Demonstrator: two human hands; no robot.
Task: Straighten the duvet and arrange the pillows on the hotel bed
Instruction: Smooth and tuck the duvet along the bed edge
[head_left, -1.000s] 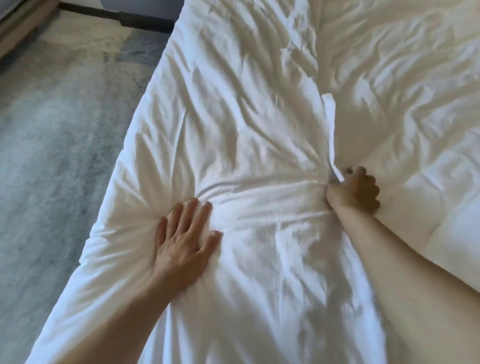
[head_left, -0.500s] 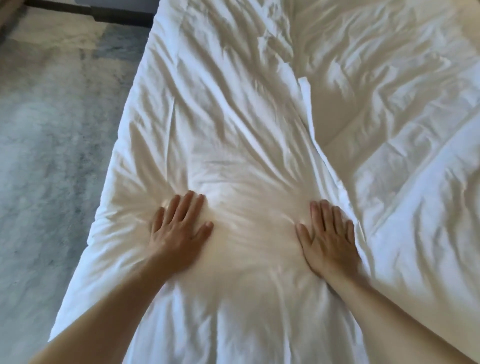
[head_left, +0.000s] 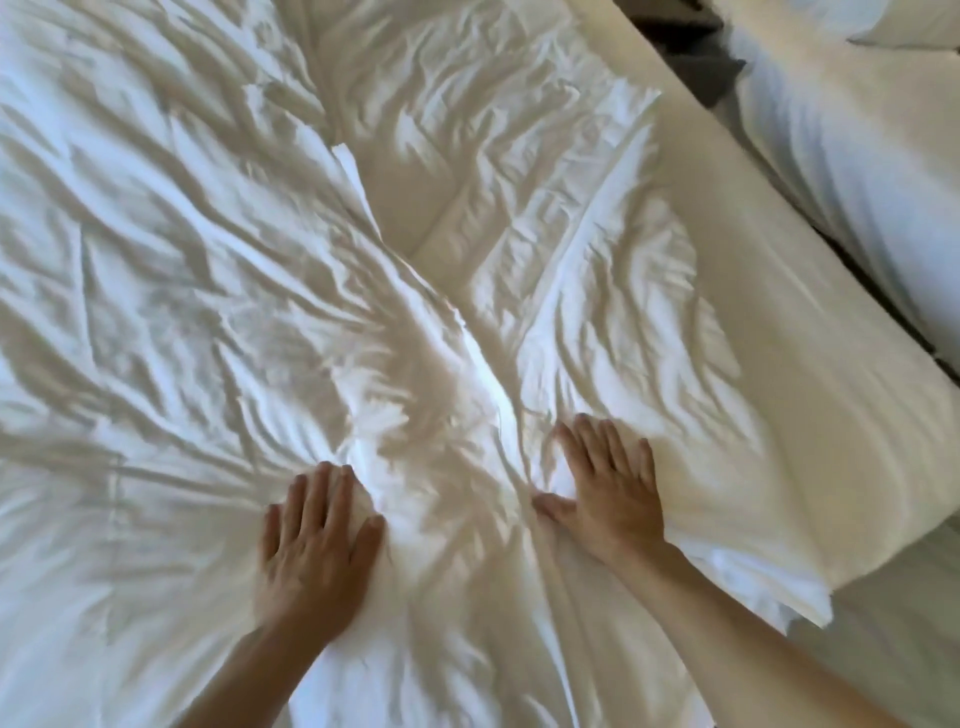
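Duvet (head_left: 208, 260), white and deeply creased, lies under left hand (head_left: 317, 551) and right hand (head_left: 608, 493), each grip flat, holding nothing.

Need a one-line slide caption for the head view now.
Both hands, left and right, press flat on the wrinkled white duvet.

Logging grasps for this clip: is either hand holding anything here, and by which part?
Nothing is held. The left hand and right hand both lie flat, fingers straight, pressing the wrinkled duvet.
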